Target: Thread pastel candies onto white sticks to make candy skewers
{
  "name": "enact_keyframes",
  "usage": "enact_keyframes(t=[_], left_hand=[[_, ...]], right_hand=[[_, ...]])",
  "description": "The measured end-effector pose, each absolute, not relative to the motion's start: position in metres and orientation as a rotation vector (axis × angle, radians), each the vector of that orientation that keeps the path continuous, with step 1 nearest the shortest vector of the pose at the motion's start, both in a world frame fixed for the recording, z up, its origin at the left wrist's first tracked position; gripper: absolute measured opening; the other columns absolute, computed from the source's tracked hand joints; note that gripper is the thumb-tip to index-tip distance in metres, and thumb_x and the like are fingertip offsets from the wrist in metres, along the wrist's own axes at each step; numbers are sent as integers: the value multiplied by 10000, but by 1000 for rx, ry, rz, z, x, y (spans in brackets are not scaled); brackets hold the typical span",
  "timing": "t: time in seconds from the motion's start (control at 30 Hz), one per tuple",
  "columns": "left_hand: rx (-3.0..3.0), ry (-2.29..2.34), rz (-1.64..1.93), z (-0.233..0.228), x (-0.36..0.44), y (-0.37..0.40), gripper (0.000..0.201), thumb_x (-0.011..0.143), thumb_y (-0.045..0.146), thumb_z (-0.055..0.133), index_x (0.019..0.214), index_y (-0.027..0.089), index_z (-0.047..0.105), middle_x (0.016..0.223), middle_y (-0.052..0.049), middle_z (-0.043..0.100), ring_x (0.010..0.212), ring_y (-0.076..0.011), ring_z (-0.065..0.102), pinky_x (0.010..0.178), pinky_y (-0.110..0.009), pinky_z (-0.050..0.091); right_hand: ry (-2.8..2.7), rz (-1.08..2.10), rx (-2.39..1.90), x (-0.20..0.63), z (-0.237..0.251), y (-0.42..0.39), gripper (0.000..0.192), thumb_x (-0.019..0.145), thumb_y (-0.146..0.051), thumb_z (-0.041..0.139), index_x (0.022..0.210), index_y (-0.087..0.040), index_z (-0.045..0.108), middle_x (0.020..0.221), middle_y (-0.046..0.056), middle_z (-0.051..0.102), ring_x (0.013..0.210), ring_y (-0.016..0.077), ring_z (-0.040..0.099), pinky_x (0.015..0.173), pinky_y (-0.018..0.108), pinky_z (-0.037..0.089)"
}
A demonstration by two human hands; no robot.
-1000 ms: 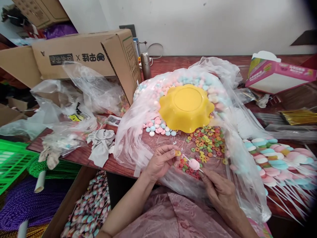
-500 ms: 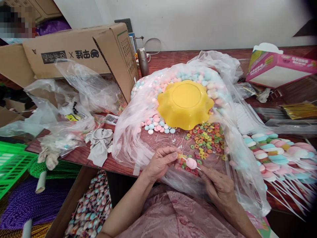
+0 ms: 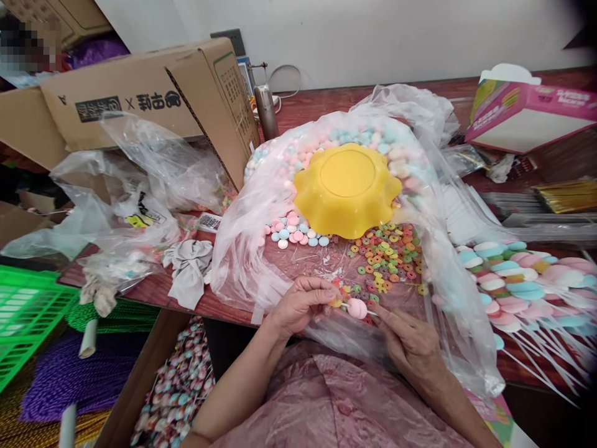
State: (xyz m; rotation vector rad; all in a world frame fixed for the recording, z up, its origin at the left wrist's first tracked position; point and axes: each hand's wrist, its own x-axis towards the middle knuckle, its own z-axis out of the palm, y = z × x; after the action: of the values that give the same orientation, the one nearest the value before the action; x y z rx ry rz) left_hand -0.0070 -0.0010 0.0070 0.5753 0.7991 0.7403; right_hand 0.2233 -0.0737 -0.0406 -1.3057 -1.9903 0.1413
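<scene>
1. Far left of the grip, low: green basket [image 3: 28, 326], cut by the picture edge; purple bundle [image 3: 84, 376] beside it, contents hard to make out.
2. Far left, top corner: pixelated patch [image 3: 30, 46], whatever's behind it hidden.
3. Left of and beyond the grip: cardboard box [image 3: 135, 102] on its side, clear plastic bags [image 3: 125, 230] covering its lower part; inside mostly hidden.
4. Left of the grip, below table level: crate of candy sticks [image 3: 175, 379], cut off by bottom edge and partly by the forearm.
5. At the grip, left side: left hand [image 3: 298, 308], fingertips pinching a yellow candy [image 3: 336, 302]; shape unclear, fingers cover part.
6. Straight beyond the grip: yellow bowl [image 3: 347, 190], upside down, hiding some of the sweets around it. Loose marshmallows [image 3: 301, 235] left-front of it, ring candies [image 3: 392, 252] right-front.
7. Between the hands: pink marshmallow [image 3: 357, 308] on a white stick [image 3: 372, 313], near the yellow candy; contact can't tell.
8. At the grip, right side: right hand [image 3: 413, 342] grasping the stick, its lower end hidden in the fingers.
9. Right of the grip: marshmallow skewers [image 3: 522, 289] piled, some lost in the dark edge; pink carton [image 3: 536, 115] farther back, cut off.
</scene>
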Motion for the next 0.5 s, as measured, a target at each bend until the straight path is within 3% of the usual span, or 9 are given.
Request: enact_keyframes(t=[0.17, 0.3, 0.4, 0.5], left_hand=[[528, 826, 710, 6, -2, -4, 308, 559, 325, 888, 713, 115, 724, 554, -2, 623, 418, -60, 486, 360, -170, 246], [574, 851, 868, 0, 8, -9, 349, 645, 405, 849, 840, 140, 731, 603, 10, 623, 427, -57, 452, 389, -186, 271], [912, 1003, 1212, 3, 12, -13, 239, 749, 393, 797, 825, 173, 740, 718, -8, 663, 563, -77, 516, 540, -215, 407], [1327, 1022, 1286, 12, 10, -17, 221, 857, 374, 704, 788, 174, 768, 758, -49, 681, 728, -138, 588, 717, -273, 465]], right_hand=[[-1949, 203, -1283, 225, -47, -77, 302, 914, -145, 538, 1120, -230, 741, 929, 53, 783, 794, 210, 758, 691, 310, 640], [-1906, 225, -1182, 219, -47, -77, 327, 901, -118, 568, 1165, -249, 709, 920, 28, 783, 770, 196, 758, 634, 276, 626], [-1874, 186, -1129, 215, -44, -74, 358, 880, -99, 587, 1184, -252, 697, 901, 18, 784, 731, 184, 757, 628, 260, 624], [-1843, 161, -1119, 212, -42, -71, 360, 877, -100, 594, 1188, -253, 695, 882, 20, 783, 717, 189, 757, 623, 264, 627]])
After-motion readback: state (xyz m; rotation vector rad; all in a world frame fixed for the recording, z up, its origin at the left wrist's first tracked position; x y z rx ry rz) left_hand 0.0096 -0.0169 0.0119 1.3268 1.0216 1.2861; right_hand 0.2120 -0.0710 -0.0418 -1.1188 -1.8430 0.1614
